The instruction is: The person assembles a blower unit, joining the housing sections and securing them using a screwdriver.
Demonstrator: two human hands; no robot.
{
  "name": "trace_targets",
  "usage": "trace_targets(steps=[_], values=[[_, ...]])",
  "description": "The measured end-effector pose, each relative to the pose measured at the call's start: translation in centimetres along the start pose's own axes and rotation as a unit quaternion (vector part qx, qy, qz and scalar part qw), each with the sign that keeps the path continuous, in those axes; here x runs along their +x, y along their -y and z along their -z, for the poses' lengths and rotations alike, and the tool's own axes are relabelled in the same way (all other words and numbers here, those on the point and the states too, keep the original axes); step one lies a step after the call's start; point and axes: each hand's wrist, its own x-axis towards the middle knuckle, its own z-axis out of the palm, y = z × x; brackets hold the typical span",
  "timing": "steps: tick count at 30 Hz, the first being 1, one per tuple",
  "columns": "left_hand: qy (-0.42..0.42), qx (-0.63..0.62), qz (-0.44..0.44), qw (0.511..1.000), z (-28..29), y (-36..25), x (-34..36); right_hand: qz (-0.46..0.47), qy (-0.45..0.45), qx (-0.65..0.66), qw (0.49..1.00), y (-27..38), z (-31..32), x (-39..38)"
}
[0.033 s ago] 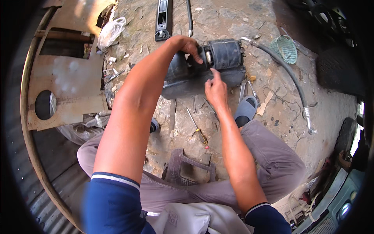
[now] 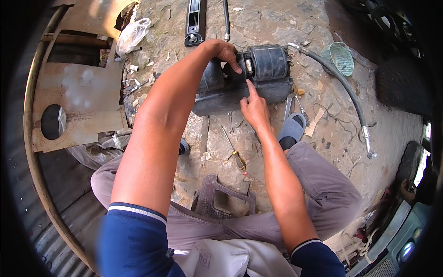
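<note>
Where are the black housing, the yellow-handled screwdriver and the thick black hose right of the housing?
Black housing (image 2: 221, 100), head view: lower front wall.
Yellow-handled screwdriver (image 2: 238, 159), head view: handle.
Thick black hose (image 2: 348, 88), head view: middle of its curve.

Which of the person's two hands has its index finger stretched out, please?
The right hand: its index finger extends toward the black casing. The left hand instead bends over the casing, its fingers partly hidden.
</note>
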Motion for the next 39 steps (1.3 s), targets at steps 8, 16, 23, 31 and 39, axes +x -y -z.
trace_targets(steps=[8,16,23,31,39], values=[[-0.003,0.008,-0.021,1.000,-0.3,1.4,1.0,-0.024,0.067,-0.011,0.997,0.2,-4.1,1.2],[-0.006,0.012,-0.017,1.000,-0.7,1.7,0.7,-0.069,0.032,0.018,0.997,2.5,0.1,0.9],[-0.029,0.013,-0.027,0.999,-0.5,0.5,-0.3,-0.017,-0.123,0.052,0.991,-0.9,-3.7,1.8],[-0.060,0.052,-0.033,0.996,-1.0,0.6,-0.3,0.091,-0.185,-0.003,0.979,1.5,-0.6,2.5],[-0.095,0.046,-0.048,0.993,-3.0,1.2,-1.0,0.082,-0.185,0.103,0.974,4.5,3.9,3.7]])
